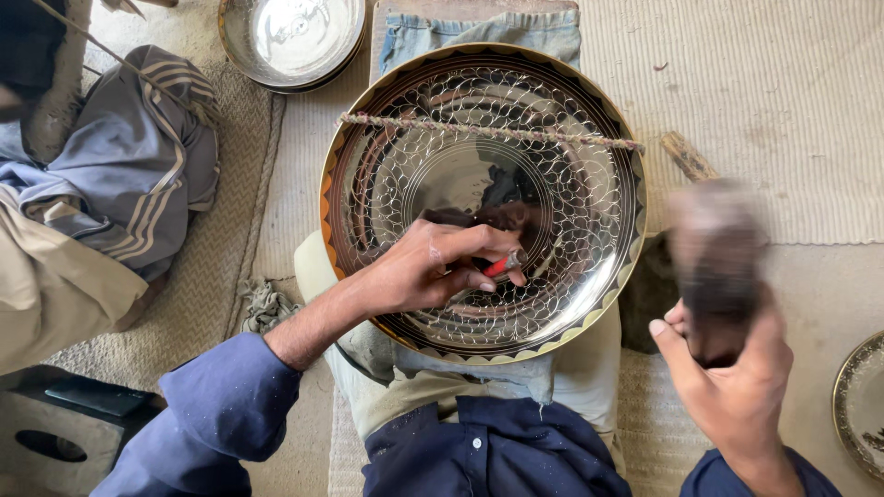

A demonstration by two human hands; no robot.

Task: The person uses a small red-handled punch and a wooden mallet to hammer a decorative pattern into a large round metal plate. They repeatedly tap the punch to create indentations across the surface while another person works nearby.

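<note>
red-tipped punch [505, 264] pinched by left hand [433, 269] on engraved brass tray [589, 184]; blurred mallet [716, 253] gripped by right hand [732, 377]; scale pattern mostly cut, centre left plain

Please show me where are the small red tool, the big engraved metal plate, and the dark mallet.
small red tool [505, 264]: head view, on its red shaft by the fingertips.
engraved metal plate [589, 198]: head view, on its patterned inner surface.
dark mallet [716, 244]: head view, on its blurred head.

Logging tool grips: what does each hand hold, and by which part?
Left hand pinches a red-tipped punch near its upper end; right hand grips a blurred mallet by its lower end.
</note>
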